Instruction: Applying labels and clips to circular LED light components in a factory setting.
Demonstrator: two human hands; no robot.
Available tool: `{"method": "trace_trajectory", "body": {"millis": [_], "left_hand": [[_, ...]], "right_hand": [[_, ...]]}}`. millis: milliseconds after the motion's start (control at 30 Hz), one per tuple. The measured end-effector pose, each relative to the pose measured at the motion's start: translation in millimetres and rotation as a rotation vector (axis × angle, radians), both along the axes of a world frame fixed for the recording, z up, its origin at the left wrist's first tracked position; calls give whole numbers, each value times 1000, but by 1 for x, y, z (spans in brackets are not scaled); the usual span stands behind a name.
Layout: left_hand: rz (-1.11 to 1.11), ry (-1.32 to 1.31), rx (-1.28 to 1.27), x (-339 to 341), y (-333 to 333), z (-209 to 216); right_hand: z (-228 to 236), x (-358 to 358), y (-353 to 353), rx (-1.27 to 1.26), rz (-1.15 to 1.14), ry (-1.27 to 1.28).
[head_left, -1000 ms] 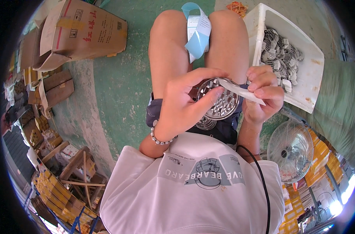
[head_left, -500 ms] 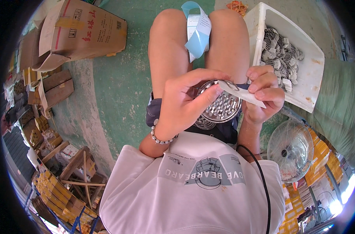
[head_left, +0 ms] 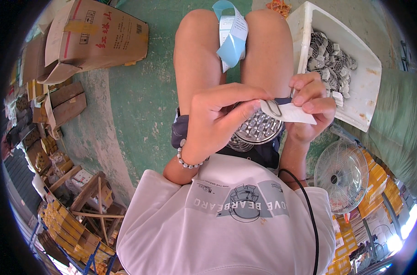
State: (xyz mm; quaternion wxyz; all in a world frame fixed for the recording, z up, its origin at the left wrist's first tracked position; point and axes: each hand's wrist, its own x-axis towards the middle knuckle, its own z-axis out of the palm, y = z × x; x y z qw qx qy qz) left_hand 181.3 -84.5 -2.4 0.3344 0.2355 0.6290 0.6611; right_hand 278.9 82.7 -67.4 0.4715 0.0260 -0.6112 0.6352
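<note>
My left hand [head_left: 217,117] is closed, its thumb and forefinger pinching one end of a white paper label [head_left: 293,113]. A thin grey loop, like a wire clip, shows at that end; I cannot tell if it is wire or print. At the label's other end, my right hand [head_left: 312,105] has curled fingers against the paper, its thumb mostly hidden. Below the label a shiny round metal disc [head_left: 259,128] with a bumpy, perforated-looking face lies over my lap, partly covered by my left hand. More metal rims [head_left: 239,145] show beneath it.
A roll of blue-backed labels [head_left: 232,43] sits between my knees. To the right stands a white foam box [head_left: 368,80] holding several tagged metal discs [head_left: 329,64]. A floor fan [head_left: 341,176] is behind it. Cardboard boxes [head_left: 112,36] stand at the left.
The white label has turned to show more of its face and shifted slightly right. My right fingers have moved a little along it; the left hand has hardly moved.
</note>
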Motion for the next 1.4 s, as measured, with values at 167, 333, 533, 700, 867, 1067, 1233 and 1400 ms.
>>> {"method": "trace_trajectory", "body": {"millis": [167,333,533,700,867,1067,1233,1400], "left_hand": [[-66,192,30,-1,2,2],[-67,204,0,-1,2,6],[-106,229,-61,-3,0,11],[-92,152,-94,0,-1,10],[-93,119,-18,1,-1,5],[-112,64,-54,-4,-5,11],[-12,-164,22,-1,-3,2],[99,-167,-14,2,4,-2]], "right_hand": [[1,-4,7,-94,124,-9],[4,-11,14,-111,259,-41],[15,-20,11,-144,401,-79],[20,-23,8,-246,548,-127],[16,-28,6,-321,629,-84],[12,-16,13,-343,545,-130],[17,-11,9,-104,201,-41],[21,-3,-2,108,31,24]]}}
